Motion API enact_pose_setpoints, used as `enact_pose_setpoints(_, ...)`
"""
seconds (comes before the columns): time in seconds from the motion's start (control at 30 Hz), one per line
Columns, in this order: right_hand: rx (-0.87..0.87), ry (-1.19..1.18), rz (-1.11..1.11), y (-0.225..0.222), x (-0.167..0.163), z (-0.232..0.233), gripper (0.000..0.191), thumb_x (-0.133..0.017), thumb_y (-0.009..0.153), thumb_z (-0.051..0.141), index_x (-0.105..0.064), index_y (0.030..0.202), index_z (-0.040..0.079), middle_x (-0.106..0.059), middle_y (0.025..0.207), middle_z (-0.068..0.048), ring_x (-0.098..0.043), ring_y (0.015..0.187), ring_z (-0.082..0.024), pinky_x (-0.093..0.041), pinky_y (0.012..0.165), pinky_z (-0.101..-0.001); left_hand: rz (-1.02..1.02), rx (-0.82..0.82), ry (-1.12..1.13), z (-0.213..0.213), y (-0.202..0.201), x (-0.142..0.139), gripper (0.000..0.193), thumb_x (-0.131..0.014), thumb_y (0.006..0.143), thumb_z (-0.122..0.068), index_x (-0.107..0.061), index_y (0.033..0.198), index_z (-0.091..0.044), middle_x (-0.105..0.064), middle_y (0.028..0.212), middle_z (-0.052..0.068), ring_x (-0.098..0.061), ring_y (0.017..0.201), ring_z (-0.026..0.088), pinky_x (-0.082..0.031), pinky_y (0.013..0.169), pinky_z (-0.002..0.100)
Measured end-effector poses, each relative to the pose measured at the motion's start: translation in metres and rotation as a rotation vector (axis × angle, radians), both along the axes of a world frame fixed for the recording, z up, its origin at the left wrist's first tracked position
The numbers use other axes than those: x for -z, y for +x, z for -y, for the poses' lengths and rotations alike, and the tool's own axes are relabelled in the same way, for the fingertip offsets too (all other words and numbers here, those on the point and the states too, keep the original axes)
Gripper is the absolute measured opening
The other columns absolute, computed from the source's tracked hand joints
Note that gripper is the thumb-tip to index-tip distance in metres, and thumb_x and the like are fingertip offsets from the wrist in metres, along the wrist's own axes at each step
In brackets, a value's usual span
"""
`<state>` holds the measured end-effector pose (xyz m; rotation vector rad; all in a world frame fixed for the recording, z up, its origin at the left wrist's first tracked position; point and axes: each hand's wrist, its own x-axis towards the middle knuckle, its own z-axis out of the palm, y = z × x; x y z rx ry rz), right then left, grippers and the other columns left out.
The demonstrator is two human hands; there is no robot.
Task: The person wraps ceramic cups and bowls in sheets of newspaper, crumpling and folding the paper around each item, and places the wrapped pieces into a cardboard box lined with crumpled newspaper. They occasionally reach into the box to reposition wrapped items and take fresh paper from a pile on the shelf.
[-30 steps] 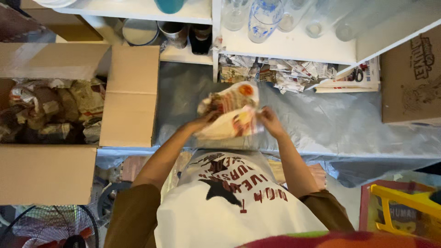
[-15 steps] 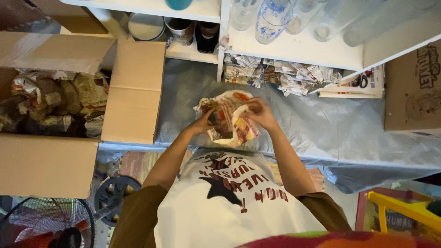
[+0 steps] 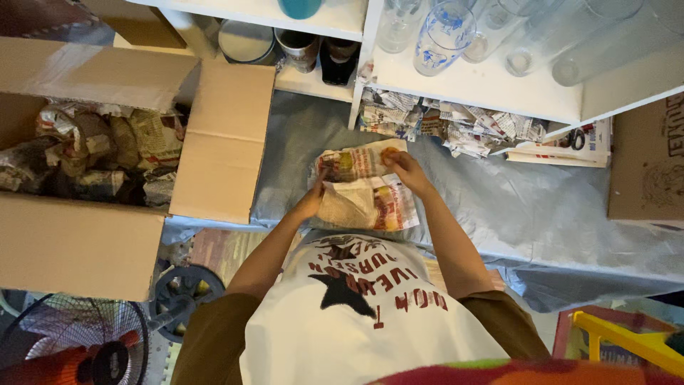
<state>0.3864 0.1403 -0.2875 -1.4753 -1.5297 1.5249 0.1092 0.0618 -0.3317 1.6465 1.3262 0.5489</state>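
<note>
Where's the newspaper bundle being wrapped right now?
In the head view it's mid-frame: the newspaper bundle lies on the grey sheet, between the left hand and right hand, right of the open cardboard box.

Crumpled matt newspaper (image 3: 363, 189) wraps a bundle in both hands; beneath lies smooth grey plastic sheeting (image 3: 527, 207), with matt cardboard box (image 3: 221, 135) beside the left hand (image 3: 311, 203).

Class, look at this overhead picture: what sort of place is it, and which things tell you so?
Probably a room at home during packing or unpacking. An open cardboard box holds paper-wrapped bundles, drinking glasses stand on a white shelf, and both hands hold a newspaper sheet.
</note>
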Motion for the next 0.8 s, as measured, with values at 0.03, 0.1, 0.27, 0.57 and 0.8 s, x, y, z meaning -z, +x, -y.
enact_pose_setpoints(0.03, -0.01, 0.008, -0.012, 0.002, -0.001, 0.002, 0.047, -0.069, 0.099, 0.038, -0.062, 0.129, 0.002, -0.067, 0.127, -0.012, -0.063, 0.122, -0.023, -0.048, 0.105, -0.0379, 0.094, -0.151, -0.36, 0.001, 0.0, 0.002, 0.08, -0.042, 0.111, -0.012, -0.004, 0.182, -0.018, -0.048, 0.137, 0.04, -0.048, 0.123, 0.055, -0.046, 0.11, 0.052)
enact_pose_setpoints(0.1, -0.032, 0.031, -0.037, 0.008, -0.004, 0.003, 0.052, -0.068, 0.099, 0.041, -0.063, 0.132, 0.001, -0.068, 0.128, -0.014, -0.062, 0.123, -0.024, -0.047, 0.107, -0.039, 0.36, -0.207, -0.09, 0.0, 0.001, 0.005, 0.075, -0.047, 0.11, -0.02, -0.003, 0.17, -0.011, -0.023, 0.159, 0.029, -0.027, 0.146, 0.04, -0.029, 0.119, 0.046)
enact_pose_setpoints(0.27, -0.318, 0.236, 0.137, 0.023, -0.004, -0.001, 0.058, -0.087, 0.08, 0.034, -0.066, 0.125, 0.005, -0.063, 0.133, -0.012, -0.054, 0.128, -0.03, -0.046, 0.108, -0.0447, 0.476, -0.295, -0.135, 0.004, -0.004, 0.01, 0.07, -0.053, 0.104, -0.031, -0.022, 0.162, -0.008, -0.027, 0.167, 0.021, -0.029, 0.153, 0.034, -0.028, 0.122, 0.045)
enact_pose_setpoints(0.57, -0.371, 0.255, 0.293, 0.014, 0.009, -0.018, 0.045, -0.092, 0.068, 0.028, -0.074, 0.104, 0.008, -0.069, 0.11, -0.013, -0.064, 0.108, -0.027, -0.055, 0.093, -0.0399, 0.448, -0.522, -0.47, 0.028, -0.007, 0.004, 0.07, -0.076, 0.087, -0.018, -0.043, 0.148, -0.013, -0.052, 0.146, 0.015, -0.059, 0.126, 0.03, -0.057, 0.093, 0.041)
enact_pose_setpoints(0.8, -0.399, 0.425, 0.567, 0.011, 0.009, -0.022, 0.037, -0.096, 0.07, 0.027, -0.074, 0.091, 0.006, -0.07, 0.092, -0.016, -0.058, 0.1, -0.036, -0.044, 0.094, -0.0494, 0.592, -0.586, 0.013, 0.048, -0.007, 0.029, 0.066, -0.069, 0.097, -0.007, -0.036, 0.153, -0.011, -0.06, 0.109, 0.012, -0.058, 0.089, 0.015, -0.05, 0.074, 0.029)
